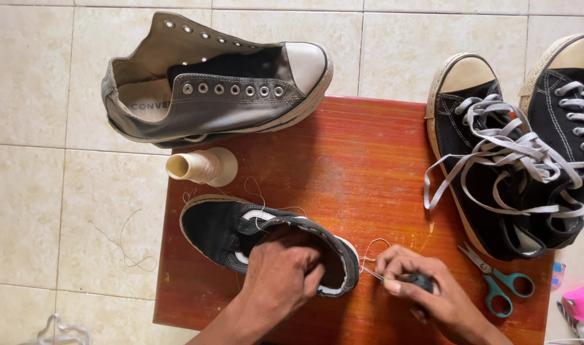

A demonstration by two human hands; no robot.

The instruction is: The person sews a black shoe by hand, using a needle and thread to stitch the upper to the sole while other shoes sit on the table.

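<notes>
Left hand [280, 276]: reaching into the black shoe [266, 239], fingers curled and hidden inside, gripping its rim.
Right hand [426, 291]: closing around a dark-handled awl [407, 280], its tip barely showing.
Black shoe: lying on the red stool [368, 166].
Thread [372, 252]: looping between shoe and awl, faint.
Scissors [499, 281]: lying just beside the right hand.
</notes>
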